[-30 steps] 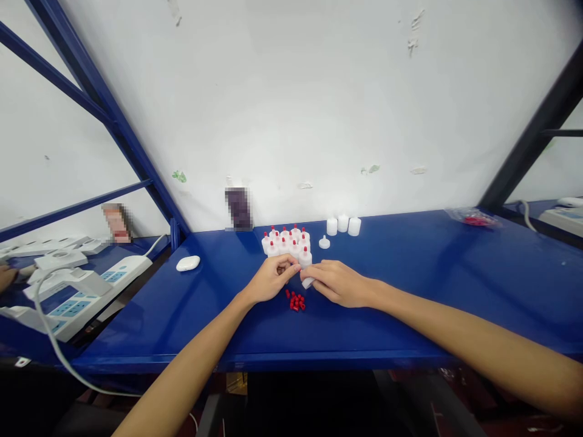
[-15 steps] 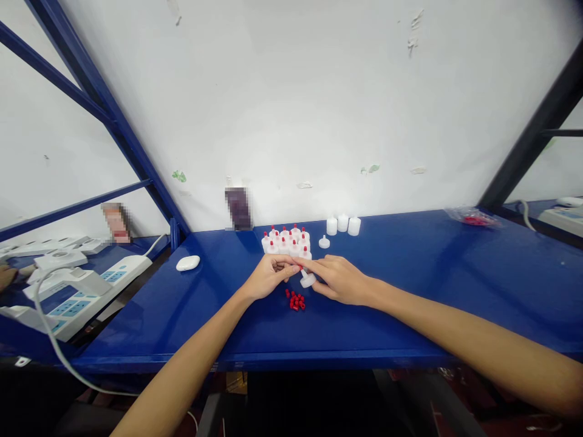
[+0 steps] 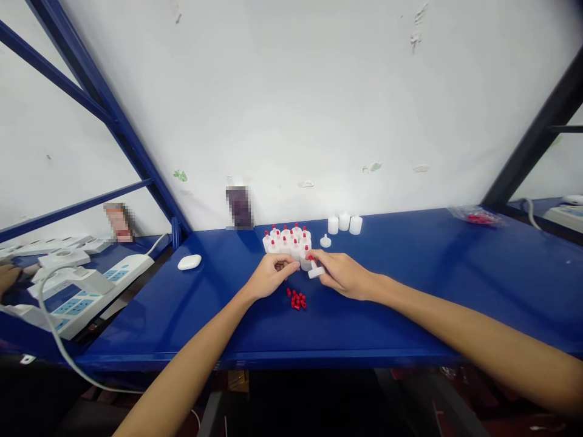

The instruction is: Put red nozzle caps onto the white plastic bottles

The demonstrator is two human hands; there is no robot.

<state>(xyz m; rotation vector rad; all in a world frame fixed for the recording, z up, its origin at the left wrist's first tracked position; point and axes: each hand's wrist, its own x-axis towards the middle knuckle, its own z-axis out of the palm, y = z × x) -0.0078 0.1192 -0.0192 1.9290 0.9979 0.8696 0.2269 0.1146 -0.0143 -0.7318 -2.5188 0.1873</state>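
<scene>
My right hand (image 3: 344,274) grips a white nozzle lid with a red tip cap (image 3: 315,272), tilted, its wide base facing down toward the table. To its left, my left hand (image 3: 269,276) is closed with curled fingers, the thumb pointing at the lid but apart from it. Whether anything sits inside those fingers is hidden. Just beyond both hands stands a tight group of white bottles (image 3: 285,244) topped with red-tipped lids. Nearer me lies a small pile of loose red tip caps (image 3: 297,300).
Three white bottles without lids (image 3: 344,224) stand at the back, with a lone white nozzle lid (image 3: 325,241) before them. A white earbud case (image 3: 189,262) lies left on the blue table (image 3: 410,255). White power strips (image 3: 86,297) are farther left; a plastic bag with red pieces (image 3: 476,216) is at right.
My right hand has drawn slightly right with the nozzle lid, away from my left thumb. The lid's red tip now shows clearly. My left hand has hardly moved.
</scene>
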